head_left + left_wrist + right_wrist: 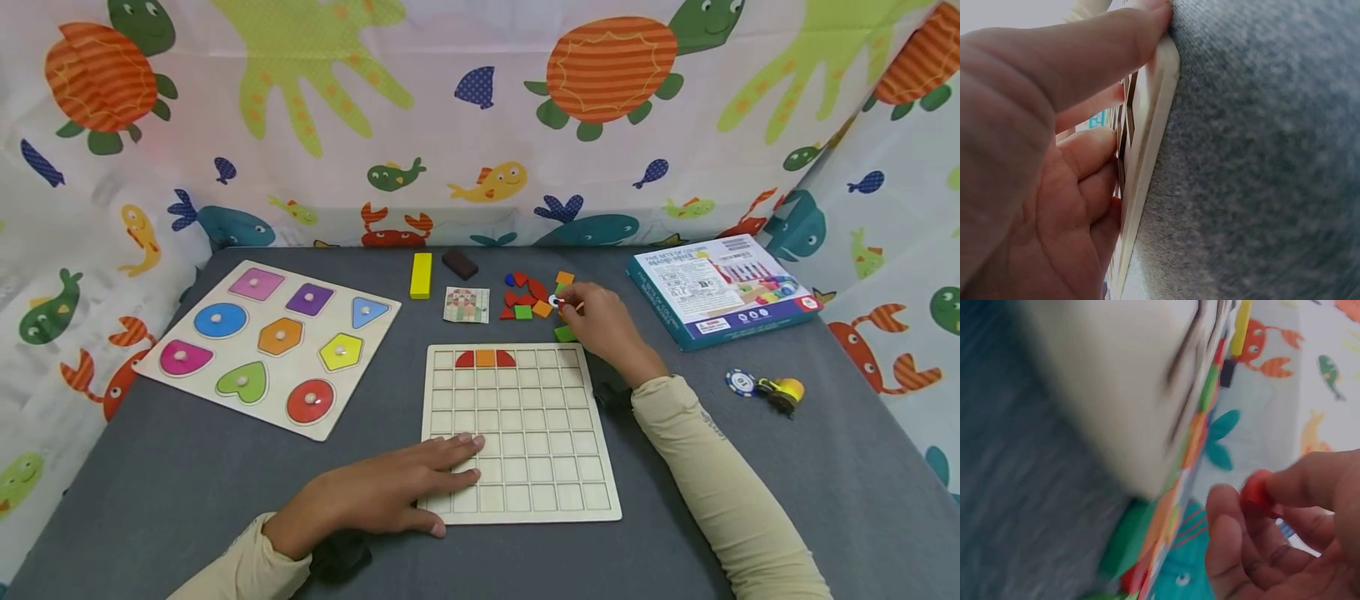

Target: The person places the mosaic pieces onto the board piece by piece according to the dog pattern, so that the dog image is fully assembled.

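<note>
My left hand (390, 487) rests spread on the lower left corner of a pale wooden grid board (517, 433), its thumb by the near edge. In the left wrist view the thumb touches the board's rim (1157, 119). Two red quarter-round pieces flank an orange square (486, 358) in the board's top row. Above the board's far right corner, my right hand (603, 325) hovers by loose coloured pieces (536, 289). A small red piece (1258, 490) is pinched between its thumb and fingers in the right wrist view; its exact shape is hidden.
A knob puzzle board (281, 321) with coloured shapes lies left. Behind the grid are a yellow block (421, 276), a dark brown block (460, 264) and a picture card (467, 305). A teal box (723, 292) and a keychain-like trinket (780, 393) lie right.
</note>
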`<control>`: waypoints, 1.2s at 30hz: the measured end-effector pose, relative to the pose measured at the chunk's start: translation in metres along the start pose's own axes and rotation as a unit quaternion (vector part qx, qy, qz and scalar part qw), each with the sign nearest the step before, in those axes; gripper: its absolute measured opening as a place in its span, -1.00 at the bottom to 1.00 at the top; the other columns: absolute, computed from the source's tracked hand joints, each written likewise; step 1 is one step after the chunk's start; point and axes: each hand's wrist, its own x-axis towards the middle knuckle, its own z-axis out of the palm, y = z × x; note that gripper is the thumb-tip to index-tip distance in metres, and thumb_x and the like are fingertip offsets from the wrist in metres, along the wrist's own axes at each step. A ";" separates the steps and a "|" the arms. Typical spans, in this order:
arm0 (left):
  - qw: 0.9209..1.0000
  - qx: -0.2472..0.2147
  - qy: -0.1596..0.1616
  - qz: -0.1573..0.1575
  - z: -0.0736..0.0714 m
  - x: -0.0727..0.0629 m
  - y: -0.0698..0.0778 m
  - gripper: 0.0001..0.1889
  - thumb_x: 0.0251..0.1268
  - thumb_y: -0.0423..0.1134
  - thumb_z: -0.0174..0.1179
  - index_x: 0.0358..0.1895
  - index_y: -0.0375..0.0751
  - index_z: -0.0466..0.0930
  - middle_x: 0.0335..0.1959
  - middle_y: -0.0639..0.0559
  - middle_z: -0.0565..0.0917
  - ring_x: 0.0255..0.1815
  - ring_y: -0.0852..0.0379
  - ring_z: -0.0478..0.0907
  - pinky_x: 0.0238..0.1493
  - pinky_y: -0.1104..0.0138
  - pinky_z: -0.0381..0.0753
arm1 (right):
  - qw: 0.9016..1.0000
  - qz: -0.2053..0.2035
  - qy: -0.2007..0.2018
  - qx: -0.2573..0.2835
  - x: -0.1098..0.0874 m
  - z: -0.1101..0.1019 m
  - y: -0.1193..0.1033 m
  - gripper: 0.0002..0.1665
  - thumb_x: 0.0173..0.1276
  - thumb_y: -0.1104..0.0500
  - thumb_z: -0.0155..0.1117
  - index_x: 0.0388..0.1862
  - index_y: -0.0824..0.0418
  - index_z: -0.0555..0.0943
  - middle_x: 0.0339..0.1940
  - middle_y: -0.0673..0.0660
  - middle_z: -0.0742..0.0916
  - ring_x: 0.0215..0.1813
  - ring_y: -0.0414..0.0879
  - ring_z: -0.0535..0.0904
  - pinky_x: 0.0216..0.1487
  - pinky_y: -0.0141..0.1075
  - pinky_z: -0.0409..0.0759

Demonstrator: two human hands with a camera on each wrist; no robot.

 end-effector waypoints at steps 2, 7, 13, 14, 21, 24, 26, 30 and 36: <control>1.000 -0.002 0.000 0.001 0.000 0.000 -0.001 -0.28 0.30 -0.03 0.26 0.48 -0.09 0.23 0.57 0.02 -0.02 0.55 0.05 -0.13 0.43 0.14 0.06 | 1.000 -0.007 -0.004 0.010 -0.001 0.001 -0.005 -0.67 0.45 0.27 0.14 0.13 0.35 0.57 -0.09 0.26 0.68 -0.12 0.11 0.58 -0.10 -0.03 0.57; 1.000 0.000 0.003 0.006 0.001 0.000 -0.002 -0.28 0.30 -0.01 0.26 0.48 -0.08 0.23 0.57 0.01 -0.03 0.56 0.03 -0.13 0.43 0.11 0.06 | 0.999 -0.020 -0.021 0.030 -0.002 0.005 -0.016 -0.72 0.41 0.29 0.19 0.07 0.34 0.60 -0.14 0.19 0.69 -0.18 0.04 0.56 -0.15 -0.09 0.56; 1.000 0.003 0.003 0.010 0.001 0.000 -0.004 -0.28 0.30 0.00 0.25 0.48 -0.07 0.23 0.57 0.00 -0.03 0.56 0.02 -0.13 0.43 0.09 0.06 | 0.997 -0.052 -0.040 0.038 -0.001 0.016 -0.031 -0.77 0.37 0.31 0.23 -0.04 0.33 0.69 -0.20 0.16 0.65 -0.23 0.01 0.51 -0.21 -0.15 0.53; 1.000 0.002 0.003 0.010 0.001 0.001 -0.004 -0.28 0.30 0.00 0.25 0.48 -0.07 0.23 0.57 0.01 -0.03 0.56 0.03 -0.14 0.43 0.09 0.06 | 0.996 -0.059 -0.045 0.041 -0.001 0.018 -0.033 -0.76 0.36 0.31 0.24 -0.03 0.32 0.70 -0.21 0.15 0.65 -0.23 0.01 0.51 -0.22 -0.16 0.53; 1.000 0.004 -0.002 0.004 0.001 0.001 -0.004 -0.28 0.30 0.01 0.25 0.48 -0.05 0.23 0.57 0.01 -0.03 0.56 0.02 -0.13 0.42 0.07 0.08 | 0.989 -0.077 -0.103 0.075 0.003 0.036 -0.051 -0.70 0.34 0.31 0.28 0.05 0.32 0.64 -0.24 0.09 0.70 -0.24 -0.06 0.57 -0.19 -0.25 0.58; 1.000 0.002 -0.003 0.004 0.001 0.002 -0.004 -0.28 0.30 0.01 0.25 0.48 -0.05 0.23 0.57 0.02 -0.03 0.56 0.02 -0.13 0.42 0.06 0.08 | 0.985 -0.092 -0.123 0.073 0.004 0.043 -0.059 -0.72 0.36 0.31 0.25 0.03 0.31 0.67 -0.22 0.08 0.71 -0.24 -0.08 0.57 -0.20 -0.28 0.58; 1.000 0.001 -0.003 0.004 0.001 0.002 -0.004 -0.28 0.30 0.01 0.25 0.48 -0.05 0.23 0.57 0.02 -0.03 0.56 0.03 -0.14 0.42 0.06 0.07 | 0.982 -0.110 -0.136 0.069 0.004 0.047 -0.063 -0.72 0.38 0.31 0.23 0.04 0.28 0.69 -0.21 0.06 0.71 -0.25 -0.09 0.55 -0.23 -0.29 0.57; 1.000 -0.003 -0.005 0.003 0.001 0.002 -0.005 -0.28 0.29 0.00 0.26 0.48 -0.06 0.24 0.57 0.02 -0.04 0.56 0.03 -0.14 0.43 0.07 0.06 | 0.971 -0.163 -0.161 0.069 0.005 0.057 -0.072 -0.70 0.40 0.34 0.21 0.06 0.24 0.70 -0.17 0.06 0.71 -0.23 -0.12 0.54 -0.24 -0.32 0.54; 1.000 0.000 -0.004 0.011 0.000 0.002 -0.005 -0.28 0.29 0.00 0.26 0.48 -0.07 0.23 0.57 -0.01 -0.05 0.56 0.02 -0.15 0.43 0.07 0.05 | 0.962 -0.179 -0.198 0.060 0.006 0.069 -0.090 -0.76 0.38 0.30 0.26 0.00 0.21 0.71 -0.21 -0.01 0.73 -0.20 -0.19 0.58 -0.12 -0.37 0.54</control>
